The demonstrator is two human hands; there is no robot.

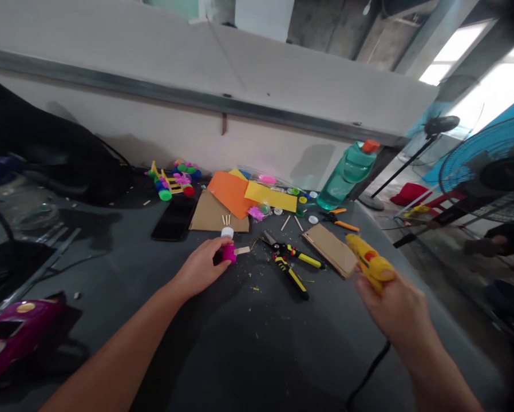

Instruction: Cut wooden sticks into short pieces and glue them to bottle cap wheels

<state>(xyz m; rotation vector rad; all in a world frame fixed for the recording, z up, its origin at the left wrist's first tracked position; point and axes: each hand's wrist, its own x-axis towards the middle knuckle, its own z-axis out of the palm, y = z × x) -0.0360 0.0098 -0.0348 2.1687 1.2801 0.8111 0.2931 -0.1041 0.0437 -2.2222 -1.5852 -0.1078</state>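
Between the thumb and fingers of my left hand (203, 266) is a small magenta piece (229, 253), perhaps a bottle cap. A short flat wooden stick (242, 250) sticks out from its right side. Just beyond it stands a white cap (227, 232). My right hand (394, 300) is wrapped round a yellow glue gun (371, 263), held over the table's right side with its nozzle pointing up and left. A black cord (371, 369) runs down below that hand. Yellow-and-black cutters (289, 257) lie with handles spread between my hands.
Folded cardboard (329, 250), orange-handled pliers (345, 223) and a teal bottle (347, 174) are on the right. Orange paper (230, 191), yellow paper (271, 196), a phone (175, 217) and a colourful toy (171, 180) lie toward the wall. A magenta device (20, 332) sits at left.
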